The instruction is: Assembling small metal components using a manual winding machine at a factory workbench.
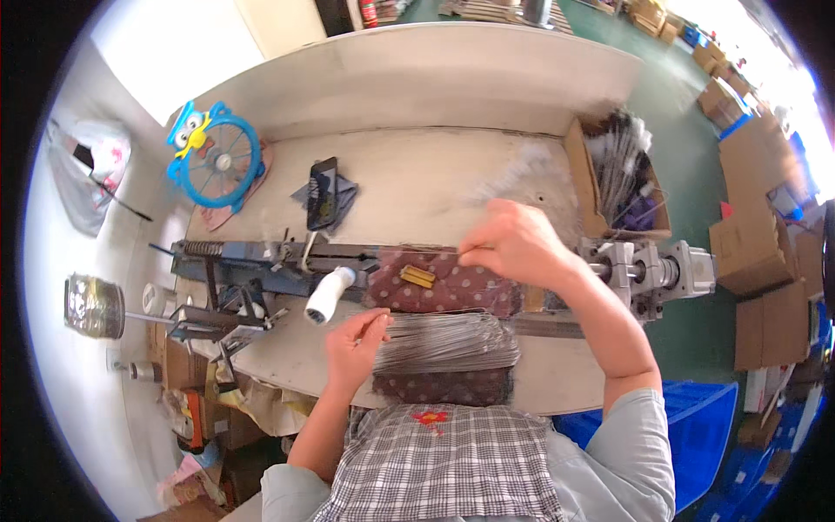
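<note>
A bundle of thin grey metal wires [448, 341] lies crosswise on a dark dotted cloth [444, 387] in front of me. My left hand [355, 346] is at the bundle's left end, thumb and fingertips pinched together; whatever is between them is too small to make out. Over the far dotted cloth [487, 291], my right hand [517, 244] pinches what looks like one thin wire, running left toward the bench machine [261, 261]. Small yellow pieces [417, 277] rest on that cloth. A white cylinder-shaped part [329, 296] stands just beyond my left hand.
A phone [323, 193] lies on a grey cloth at the back. Left of it stands a blue cartoon-shaped fan [217, 161]. An open cardboard box [619, 178] holds wires at the right, behind a metal motor assembly [661, 268]. A blue crate [687, 435] is below right.
</note>
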### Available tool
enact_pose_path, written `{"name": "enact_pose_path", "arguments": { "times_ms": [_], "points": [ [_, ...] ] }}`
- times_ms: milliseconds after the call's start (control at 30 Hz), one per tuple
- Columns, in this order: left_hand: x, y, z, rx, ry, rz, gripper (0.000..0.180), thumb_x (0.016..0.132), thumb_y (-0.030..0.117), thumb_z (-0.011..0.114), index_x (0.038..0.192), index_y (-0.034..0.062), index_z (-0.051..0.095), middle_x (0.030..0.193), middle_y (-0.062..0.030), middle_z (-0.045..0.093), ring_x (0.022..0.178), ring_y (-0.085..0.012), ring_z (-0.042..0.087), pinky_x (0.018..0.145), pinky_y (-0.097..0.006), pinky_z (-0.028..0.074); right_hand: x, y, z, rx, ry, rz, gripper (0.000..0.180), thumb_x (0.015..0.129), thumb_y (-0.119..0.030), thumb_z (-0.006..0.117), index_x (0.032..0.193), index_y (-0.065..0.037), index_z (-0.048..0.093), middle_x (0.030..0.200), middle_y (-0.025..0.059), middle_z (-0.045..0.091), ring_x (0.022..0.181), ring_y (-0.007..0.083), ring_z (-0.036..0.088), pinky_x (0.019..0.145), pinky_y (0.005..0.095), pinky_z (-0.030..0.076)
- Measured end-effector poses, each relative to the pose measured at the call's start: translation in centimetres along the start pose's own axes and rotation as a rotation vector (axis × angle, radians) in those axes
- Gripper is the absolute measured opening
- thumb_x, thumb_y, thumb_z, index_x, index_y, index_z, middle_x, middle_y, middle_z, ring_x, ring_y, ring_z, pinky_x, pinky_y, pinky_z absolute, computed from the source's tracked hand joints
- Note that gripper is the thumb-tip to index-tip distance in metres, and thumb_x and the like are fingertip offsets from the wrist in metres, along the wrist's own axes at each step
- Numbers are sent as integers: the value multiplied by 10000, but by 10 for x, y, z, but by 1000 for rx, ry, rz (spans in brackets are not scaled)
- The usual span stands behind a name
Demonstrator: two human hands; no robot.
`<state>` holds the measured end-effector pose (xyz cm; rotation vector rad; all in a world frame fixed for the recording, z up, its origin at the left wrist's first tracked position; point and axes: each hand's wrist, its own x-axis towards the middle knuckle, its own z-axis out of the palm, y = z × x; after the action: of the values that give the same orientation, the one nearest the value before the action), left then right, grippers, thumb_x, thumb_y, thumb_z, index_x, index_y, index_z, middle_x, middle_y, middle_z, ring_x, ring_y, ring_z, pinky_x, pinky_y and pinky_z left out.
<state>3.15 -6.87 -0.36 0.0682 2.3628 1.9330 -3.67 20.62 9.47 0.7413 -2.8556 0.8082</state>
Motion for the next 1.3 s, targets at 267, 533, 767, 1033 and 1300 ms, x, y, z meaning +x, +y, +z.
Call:
{"name": "enact_pose_path", "arguments": {
  "times_ms": [267,533,767,1033,1300],
  "points": [
    [5,-7,-25,-374,50,-166,243,928,156,549,1033,-53,616,889,-122,666,684,-158,625,633,-260,508,55,-42,86,-129,16,-130,87,709,-204,652,692,-122,671,690,13,620,811,229,575,668,383,496],
    [39,-14,2,-11,-137,-268,409,891,412,572,839,19,671,680,-83,639,546,-201,597,508,-300,467,59,-51,84,-196,-65,-24,106,699,-198,627,702,-101,670,716,32,628,827,234,583,676,385,498],
    [43,-29,17,-271,-62,-140,299,840,242,662,927,-44,648,797,-118,660,696,-138,612,627,-278,482,37,-43,75,-159,204,-208,61,724,-137,632,748,-81,632,756,46,608,830,248,581,656,383,497],
    [37,-27,41,-393,10,-152,112,793,79,611,737,36,524,703,-66,588,649,-155,579,600,-322,479,-22,-15,110,3,-44,-75,144,745,-95,600,881,-47,600,865,103,588,791,293,623,675,424,505],
    [23,-20,-10,140,29,-139,430,784,326,721,1027,23,537,911,-110,600,834,-155,602,675,-315,489,-5,5,135,-21,27,-10,193,814,-166,601,982,-72,613,914,91,561,834,286,621,679,400,515]
  ]
}}
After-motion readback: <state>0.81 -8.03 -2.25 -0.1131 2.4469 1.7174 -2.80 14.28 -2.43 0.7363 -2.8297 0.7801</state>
